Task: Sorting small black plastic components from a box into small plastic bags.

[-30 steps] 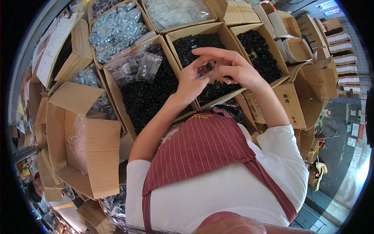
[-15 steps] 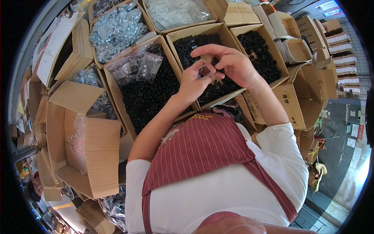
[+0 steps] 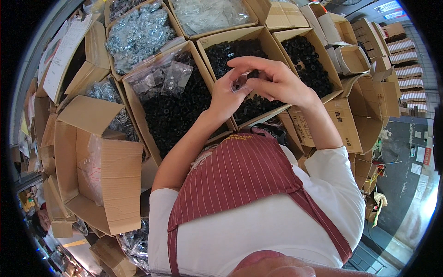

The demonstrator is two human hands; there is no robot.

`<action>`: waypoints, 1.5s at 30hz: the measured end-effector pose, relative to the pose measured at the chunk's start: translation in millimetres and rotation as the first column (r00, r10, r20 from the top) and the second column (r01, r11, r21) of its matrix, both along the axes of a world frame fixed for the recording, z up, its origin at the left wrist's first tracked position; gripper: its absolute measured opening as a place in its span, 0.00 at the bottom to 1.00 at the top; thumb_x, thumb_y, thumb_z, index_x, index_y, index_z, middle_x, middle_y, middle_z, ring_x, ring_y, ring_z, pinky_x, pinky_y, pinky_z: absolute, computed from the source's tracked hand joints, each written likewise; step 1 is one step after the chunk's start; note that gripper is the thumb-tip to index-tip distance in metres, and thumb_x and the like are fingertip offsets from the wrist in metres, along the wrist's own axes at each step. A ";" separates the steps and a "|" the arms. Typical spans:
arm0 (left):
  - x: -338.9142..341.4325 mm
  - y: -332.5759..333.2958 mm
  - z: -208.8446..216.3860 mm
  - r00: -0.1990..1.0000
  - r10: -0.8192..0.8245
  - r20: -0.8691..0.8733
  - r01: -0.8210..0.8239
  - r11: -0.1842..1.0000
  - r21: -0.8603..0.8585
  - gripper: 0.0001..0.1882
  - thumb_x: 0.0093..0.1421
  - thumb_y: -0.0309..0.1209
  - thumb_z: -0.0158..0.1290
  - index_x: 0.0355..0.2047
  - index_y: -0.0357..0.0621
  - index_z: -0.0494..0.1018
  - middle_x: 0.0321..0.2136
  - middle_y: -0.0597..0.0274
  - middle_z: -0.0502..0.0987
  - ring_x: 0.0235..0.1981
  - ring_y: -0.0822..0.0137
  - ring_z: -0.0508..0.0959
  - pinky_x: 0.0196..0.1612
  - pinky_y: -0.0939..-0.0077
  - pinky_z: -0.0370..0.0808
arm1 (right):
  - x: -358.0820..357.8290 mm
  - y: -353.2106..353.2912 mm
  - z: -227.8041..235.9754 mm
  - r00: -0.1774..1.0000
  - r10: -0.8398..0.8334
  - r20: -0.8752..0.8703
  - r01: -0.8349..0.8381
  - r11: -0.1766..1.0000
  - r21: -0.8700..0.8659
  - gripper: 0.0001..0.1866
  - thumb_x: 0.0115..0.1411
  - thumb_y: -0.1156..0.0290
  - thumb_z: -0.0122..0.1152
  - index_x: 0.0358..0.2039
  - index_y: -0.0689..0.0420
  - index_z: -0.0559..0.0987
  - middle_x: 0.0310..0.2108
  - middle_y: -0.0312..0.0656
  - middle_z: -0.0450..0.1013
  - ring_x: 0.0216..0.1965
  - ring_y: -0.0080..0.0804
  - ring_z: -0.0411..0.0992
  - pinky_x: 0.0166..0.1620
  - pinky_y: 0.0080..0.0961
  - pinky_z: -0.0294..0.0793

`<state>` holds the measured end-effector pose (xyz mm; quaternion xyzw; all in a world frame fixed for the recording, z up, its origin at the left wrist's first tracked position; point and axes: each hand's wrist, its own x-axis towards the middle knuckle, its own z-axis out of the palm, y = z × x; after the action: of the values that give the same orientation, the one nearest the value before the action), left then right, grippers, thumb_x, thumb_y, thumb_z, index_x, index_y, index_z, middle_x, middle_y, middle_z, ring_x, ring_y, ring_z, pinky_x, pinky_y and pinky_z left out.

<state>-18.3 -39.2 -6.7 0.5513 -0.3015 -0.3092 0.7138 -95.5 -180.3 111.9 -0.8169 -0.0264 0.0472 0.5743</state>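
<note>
Both hands meet above a cardboard box (image 3: 261,117) of small black parts (image 3: 249,110). My left hand (image 3: 224,98) is closed around a small clear plastic bag (image 3: 237,87), which shows between its thumb and fingers. My right hand (image 3: 285,84) curls over the top of the bag, its index finger reaching across to the left fingers and its thumb bent below. Something dark shows between the hands, but the fingers hide most of it, so what the right fingers grip cannot be made out.
Beside it stand a left box (image 3: 136,115) of black ring-like parts with bags of parts (image 3: 177,77) on top, and a right box (image 3: 333,90) of black rings. Behind are bagged metal washers (image 3: 138,39) and clear bags (image 3: 210,16). An open carton (image 3: 121,184) stands at left.
My right hand has moved left and down over the clear bag, its fingers curling closer around the bag's opening. The left hand stays nearly in place, and less of the bag shows.
</note>
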 end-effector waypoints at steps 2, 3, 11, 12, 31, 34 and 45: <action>1.0 0.0 -4.2 1.000 -0.014 0.015 0.014 0.999 -0.033 0.26 0.58 0.16 0.56 0.58 0.38 0.69 0.48 0.64 0.75 0.50 0.71 0.75 0.53 0.74 0.72 | 0.2 2.5 -1.2 1.000 -0.003 0.018 0.004 0.999 -0.032 0.26 0.61 0.80 0.53 0.61 0.56 0.71 0.43 0.39 0.78 0.23 0.13 0.68 0.25 0.14 0.70; 1.2 0.1 -5.5 0.999 -0.030 0.010 0.030 0.999 -0.027 0.26 0.58 0.17 0.57 0.58 0.38 0.69 0.48 0.65 0.75 0.50 0.71 0.75 0.54 0.74 0.71 | 0.1 3.3 -2.1 0.999 -0.006 0.036 0.008 0.998 -0.064 0.26 0.61 0.80 0.54 0.61 0.56 0.72 0.41 0.39 0.79 0.23 0.13 0.68 0.25 0.13 0.70; -0.5 0.3 2.4 0.999 0.020 0.040 -0.019 1.000 -0.008 0.24 0.58 0.19 0.60 0.56 0.38 0.70 0.48 0.63 0.76 0.49 0.71 0.75 0.52 0.73 0.73 | 3.6 4.2 -3.2 0.991 -0.133 0.016 0.128 0.976 0.179 0.20 0.62 0.76 0.56 0.55 0.59 0.77 0.37 0.37 0.79 0.18 0.09 0.60 0.21 0.10 0.56; 1.3 0.0 0.6 0.999 -0.028 0.021 0.027 0.999 0.033 0.23 0.58 0.18 0.59 0.55 0.38 0.71 0.48 0.62 0.76 0.49 0.70 0.75 0.52 0.73 0.73 | 2.8 4.6 -0.6 0.985 -0.174 -0.017 0.172 0.944 0.282 0.19 0.62 0.76 0.56 0.54 0.60 0.78 0.35 0.37 0.79 0.17 0.09 0.58 0.20 0.10 0.54; -6.3 0.5 3.3 0.998 -0.059 -0.021 0.058 0.998 -0.040 0.11 0.56 0.19 0.61 0.34 0.41 0.69 0.34 0.67 0.76 0.38 0.75 0.76 0.44 0.77 0.74 | 18.4 18.0 -15.8 0.979 -0.188 0.077 0.105 0.792 0.601 0.19 0.58 0.73 0.56 0.51 0.62 0.78 0.38 0.42 0.76 0.27 0.21 0.69 0.40 0.20 0.68; -5.5 0.0 3.1 0.999 -0.032 -0.019 0.031 0.999 -0.043 0.10 0.57 0.20 0.61 0.33 0.40 0.69 0.34 0.67 0.76 0.38 0.74 0.76 0.45 0.76 0.75 | 16.1 21.1 -17.6 0.980 -0.184 0.082 0.100 0.795 0.598 0.18 0.59 0.74 0.55 0.51 0.61 0.78 0.38 0.42 0.76 0.29 0.22 0.71 0.42 0.21 0.69; -6.9 0.7 8.3 0.982 0.100 0.163 -0.084 0.992 -0.097 0.11 0.58 0.22 0.61 0.41 0.39 0.75 0.37 0.67 0.77 0.40 0.73 0.77 0.47 0.77 0.74 | 9.3 16.6 -15.1 0.982 -0.120 0.145 0.006 0.788 0.615 0.15 0.63 0.77 0.53 0.49 0.63 0.79 0.38 0.45 0.77 0.31 0.27 0.77 0.39 0.24 0.75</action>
<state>-25.2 -38.6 1.6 0.5559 -0.3482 -0.2146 0.7236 -86.2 -163.8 96.8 -0.5882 -0.0637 -0.0555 0.8043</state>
